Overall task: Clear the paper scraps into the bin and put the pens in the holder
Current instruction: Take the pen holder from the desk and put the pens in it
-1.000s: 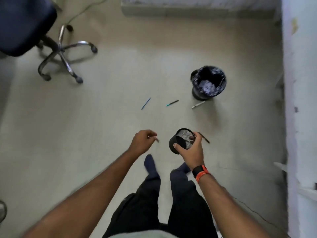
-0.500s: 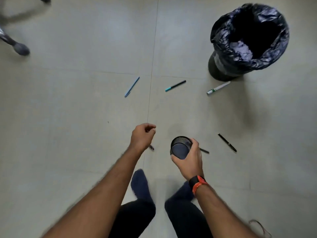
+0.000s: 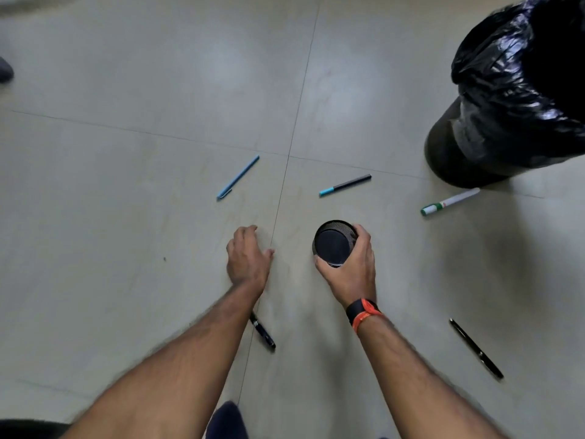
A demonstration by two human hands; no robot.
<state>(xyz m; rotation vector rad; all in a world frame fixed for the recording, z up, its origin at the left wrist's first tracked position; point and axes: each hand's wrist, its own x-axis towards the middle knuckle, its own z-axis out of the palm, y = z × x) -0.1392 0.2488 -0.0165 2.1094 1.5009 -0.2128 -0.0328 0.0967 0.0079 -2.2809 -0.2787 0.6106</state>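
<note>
My right hand (image 3: 351,274) grips a black mesh pen holder (image 3: 332,245) from the side, its open mouth facing up at me, low over the floor. My left hand (image 3: 248,258) hovers beside it with loosely bent fingers and holds nothing. Several pens lie on the tiles: a blue pen (image 3: 238,178), a black pen with a teal cap (image 3: 345,185), a white marker with a green cap (image 3: 449,201), a short black pen (image 3: 262,334) partly under my left forearm, and a long black pen (image 3: 476,348) at the right. The bin (image 3: 449,153) with a black liner stands at the upper right.
The floor is pale tile with dark grout lines (image 3: 285,172). A dark chair castor (image 3: 4,69) shows at the left edge. My dark sock (image 3: 226,419) is at the bottom centre.
The view has dropped closer to the floor. My left hand has loosened from a fist and moved forward past the short black pen. The holder has come lower with my right hand.
</note>
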